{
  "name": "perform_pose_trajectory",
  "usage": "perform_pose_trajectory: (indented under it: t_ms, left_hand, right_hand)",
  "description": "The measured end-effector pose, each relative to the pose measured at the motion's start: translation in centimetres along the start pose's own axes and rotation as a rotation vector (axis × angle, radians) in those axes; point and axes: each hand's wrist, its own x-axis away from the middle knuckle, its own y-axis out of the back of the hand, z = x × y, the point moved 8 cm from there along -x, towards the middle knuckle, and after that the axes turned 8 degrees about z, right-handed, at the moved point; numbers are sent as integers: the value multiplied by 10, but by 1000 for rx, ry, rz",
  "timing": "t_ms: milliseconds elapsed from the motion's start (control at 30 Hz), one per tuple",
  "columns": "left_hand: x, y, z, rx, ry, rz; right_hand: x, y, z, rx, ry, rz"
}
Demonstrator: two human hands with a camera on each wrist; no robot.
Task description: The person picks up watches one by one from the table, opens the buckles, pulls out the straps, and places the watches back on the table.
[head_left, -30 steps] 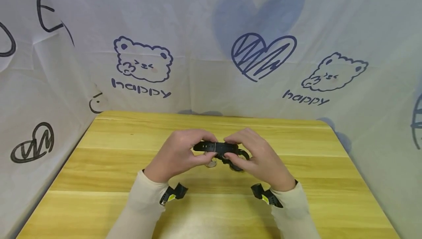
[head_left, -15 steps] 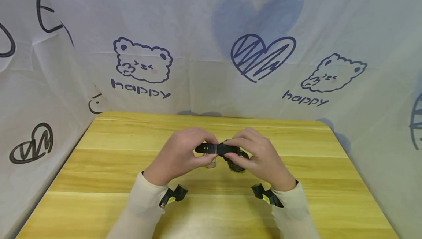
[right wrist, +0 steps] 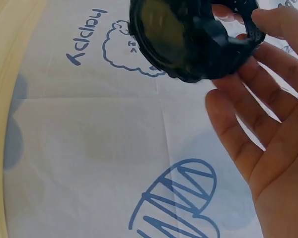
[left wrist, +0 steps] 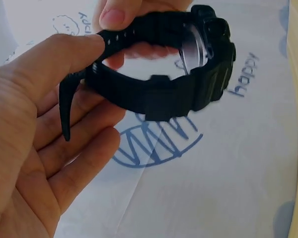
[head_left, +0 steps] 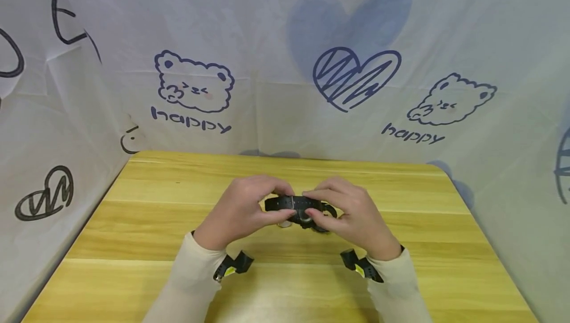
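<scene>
Over the middle of the table, both hands hold a black wristwatch (left wrist: 216, 59) by its strap, which is joined into a loop. My left hand (head_left: 249, 204) pinches the strap at its buckle between thumb and fingers; the free strap end (left wrist: 65, 109) hangs beside the fingers in the left wrist view. Thumb and fingertips of my right hand (head_left: 349, 209) pinch the strap's holed part. The watch's round face (right wrist: 161, 29) points down toward the tabletop, and the strap side faces up in the head view.
A small pale round thing (head_left: 285, 224) shows below the left thumb. Behind the right fingers a dark curved thing (head_left: 330, 209) is partly hidden. The wooden table (head_left: 285, 283) meets a white printed cloth (head_left: 276, 115) at its back and sides.
The watch has tilted slightly in the hands, and its free strap end now looks more curved. The left thumb has shifted a little along the strap. Both arms stay nearly in place.
</scene>
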Motion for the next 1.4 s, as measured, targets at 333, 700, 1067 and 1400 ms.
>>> perform_pose_trajectory:
  t_ms: [333,700,1067,1400]
  left_hand:
    - [-3,-6,-4,-63,-10,28]
    - [-4,-7,-4,-15,-23,36]
    - [-3,-7,-5,-31,-41,-3]
    - [-5,-13,-5,-65,-71,39]
  right_hand:
    - [-4,-7,2,-30,-45,84]
    - [-3,-10,2,0,-38,94]
    - [-4,-6,2,-35,-41,64]
    - [-3,-7,1,-28,-42,98]
